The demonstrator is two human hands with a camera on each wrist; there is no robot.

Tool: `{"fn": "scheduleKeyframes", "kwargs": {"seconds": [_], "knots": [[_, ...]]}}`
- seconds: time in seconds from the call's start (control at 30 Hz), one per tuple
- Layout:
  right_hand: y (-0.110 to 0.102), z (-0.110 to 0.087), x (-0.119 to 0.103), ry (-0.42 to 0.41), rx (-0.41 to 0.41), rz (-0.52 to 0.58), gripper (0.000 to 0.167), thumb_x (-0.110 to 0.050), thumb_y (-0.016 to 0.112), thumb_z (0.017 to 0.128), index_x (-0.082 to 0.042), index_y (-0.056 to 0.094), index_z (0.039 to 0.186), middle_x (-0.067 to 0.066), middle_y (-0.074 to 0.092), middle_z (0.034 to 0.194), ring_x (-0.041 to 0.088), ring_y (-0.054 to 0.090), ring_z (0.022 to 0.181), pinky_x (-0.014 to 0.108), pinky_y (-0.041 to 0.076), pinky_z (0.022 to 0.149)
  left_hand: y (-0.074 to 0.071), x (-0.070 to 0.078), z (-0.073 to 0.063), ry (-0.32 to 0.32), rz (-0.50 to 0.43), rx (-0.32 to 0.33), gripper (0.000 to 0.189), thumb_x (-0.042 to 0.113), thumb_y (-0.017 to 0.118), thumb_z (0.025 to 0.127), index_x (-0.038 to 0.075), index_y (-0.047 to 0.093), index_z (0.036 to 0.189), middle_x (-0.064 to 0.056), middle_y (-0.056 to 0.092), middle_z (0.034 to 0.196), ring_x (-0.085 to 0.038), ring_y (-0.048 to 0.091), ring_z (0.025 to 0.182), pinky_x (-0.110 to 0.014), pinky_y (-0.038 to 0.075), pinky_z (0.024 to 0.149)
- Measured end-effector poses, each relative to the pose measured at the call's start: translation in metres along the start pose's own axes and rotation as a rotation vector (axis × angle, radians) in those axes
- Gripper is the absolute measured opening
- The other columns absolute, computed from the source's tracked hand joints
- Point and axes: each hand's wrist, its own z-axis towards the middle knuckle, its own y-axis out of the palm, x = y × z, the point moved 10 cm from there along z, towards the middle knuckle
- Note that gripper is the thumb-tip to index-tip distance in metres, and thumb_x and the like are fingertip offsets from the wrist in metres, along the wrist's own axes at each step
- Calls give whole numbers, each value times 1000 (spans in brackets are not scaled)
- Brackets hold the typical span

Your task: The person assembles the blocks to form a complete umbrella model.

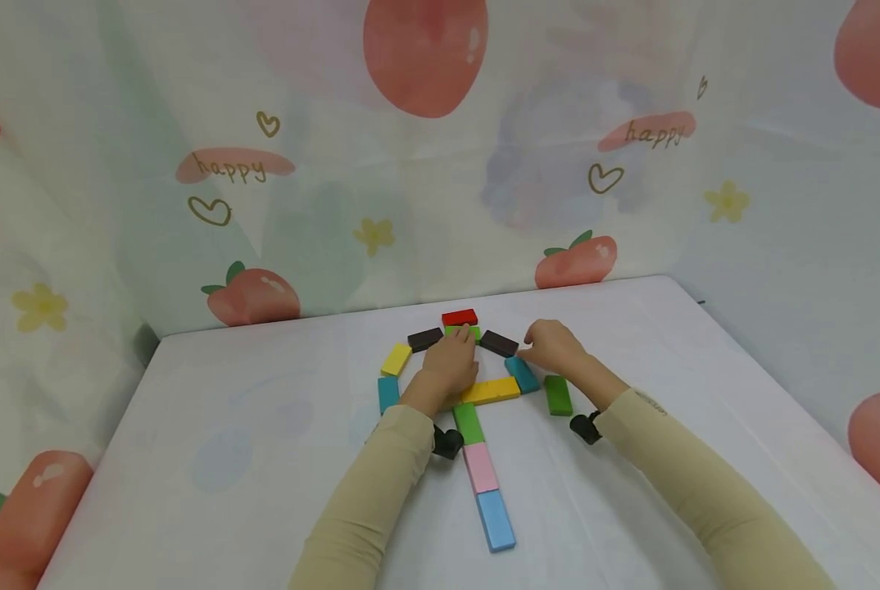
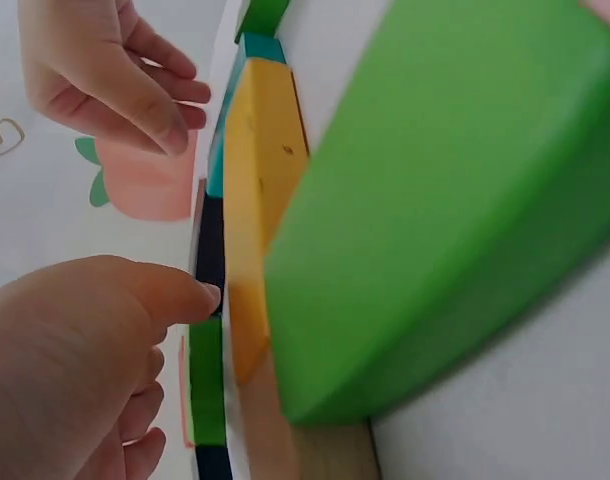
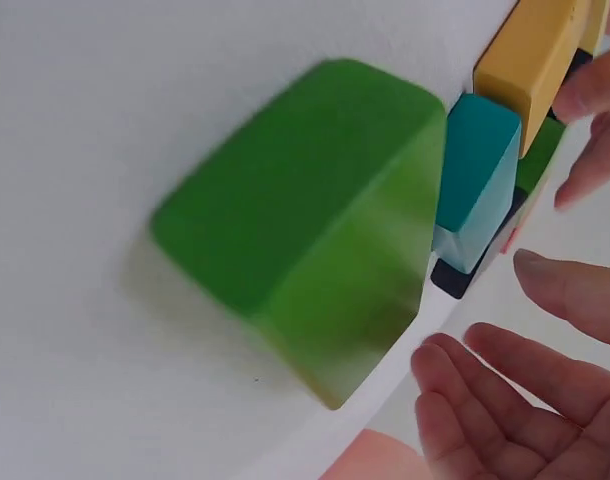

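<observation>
My left hand [image 1: 451, 360] reaches over an arch of flat blocks. Its fingertips rest at the light green block [image 1: 474, 333] at the top, in front of a red block [image 1: 460, 317]. Seen from the left wrist, the thumb points out beside the black block [image 2: 211, 245]. My right hand [image 1: 554, 344] hovers at the arch's right side, close to a black block [image 1: 500, 343] and a teal block [image 1: 523, 374]. In the right wrist view its fingers [image 3: 485, 400] are loosely bent, with nothing between them and the thumb. Behind the left hand, part of the yellow bar [image 1: 499, 391] is hidden.
On the arch's left are another black block [image 1: 425, 339], a yellow block [image 1: 396, 360] and a blue block [image 1: 388, 393]. A green block [image 1: 558, 396] lies apart at right. Below the bar, green [image 1: 469, 424], pink [image 1: 481, 467] and light blue [image 1: 496, 520] blocks form a line.
</observation>
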Motion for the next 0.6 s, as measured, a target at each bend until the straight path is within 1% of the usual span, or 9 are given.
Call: {"fn": "scheduleKeyframes", "kwargs": {"seconds": [0.07,0.13,0.2,0.27,0.33,0.47,0.5,0.6], "knots": [[2,-5,4,29,-26,13,36,-21,68,83,10,63,101,19,64,97,29,58,85,42,50,78,-3,8,0,26,-19,7,57,33,45,96,11,27,146,-3,20,151,-18,20,136,-33,22,107],[5,-10,4,39,-57,28,38,-23,68,83,10,63,101,19,64,98,28,58,83,41,50,77,-5,18,1,62,-40,2,56,32,46,96,13,29,145,-2,22,150,-17,20,136,-33,24,106],[8,-13,3,38,-80,38,38,-23,68,83,10,63,101,20,63,99,28,58,83,41,50,77,-6,28,1,91,-55,-12,55,31,46,96,14,31,145,-1,23,150,-17,21,136,-34,25,106],[11,-14,1,29,-92,36,38,-23,67,83,11,63,100,20,64,98,27,58,82,41,50,77,-5,35,1,109,-44,-26,54,31,46,95,14,31,144,-1,25,149,-17,21,136,-34,26,105],[14,-14,0,26,-97,34,36,-22,67,83,10,63,98,18,64,93,25,57,78,38,51,74,-3,39,2,118,-25,-35,53,31,46,96,14,32,144,-1,25,149,-16,21,136,-33,26,106],[16,-15,0,34,-97,35,31,-21,67,83,8,64,93,12,62,82,21,53,69,33,49,64,0,41,2,119,6,-50,51,30,45,96,14,33,144,-2,26,149,-17,22,135,-32,25,106],[16,-16,0,32,-92,34,31,-21,67,83,9,64,93,12,62,83,22,54,69,33,49,64,0,41,2,117,11,-56,51,30,44,96,14,34,143,-2,27,149,-16,22,135,-32,25,106],[14,-17,-1,26,-79,30,35,-22,66,84,10,64,97,15,64,90,23,56,74,36,50,70,1,42,2,116,22,-70,50,30,43,97,14,34,143,-2,28,148,-16,22,135,-31,24,106]]}}
